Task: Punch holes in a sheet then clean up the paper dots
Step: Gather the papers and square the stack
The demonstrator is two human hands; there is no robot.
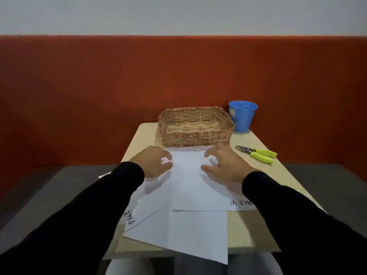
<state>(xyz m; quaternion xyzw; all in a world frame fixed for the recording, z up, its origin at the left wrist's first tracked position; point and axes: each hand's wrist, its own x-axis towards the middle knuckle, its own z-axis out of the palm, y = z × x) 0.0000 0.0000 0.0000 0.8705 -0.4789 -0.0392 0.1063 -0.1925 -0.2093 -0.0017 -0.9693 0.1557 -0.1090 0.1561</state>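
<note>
Several white sheets (190,187) lie overlapped on a small beige table (282,179), two with handwritten page labels. My left hand (154,161) hovers over the far left corner of the top sheet, fingers curled and apart, holding nothing. My right hand (222,165) rests fingers spread on the sheet's far right part. A hole punch with yellow-green handles (258,153) lies on the table to the right of my right hand, untouched. No paper dots are visible.
A wicker basket (195,127) stands at the table's far edge, just beyond my hands. A blue cup (242,116) stands at the far right corner. A red backrest rises behind the table, and a grey seat flanks it.
</note>
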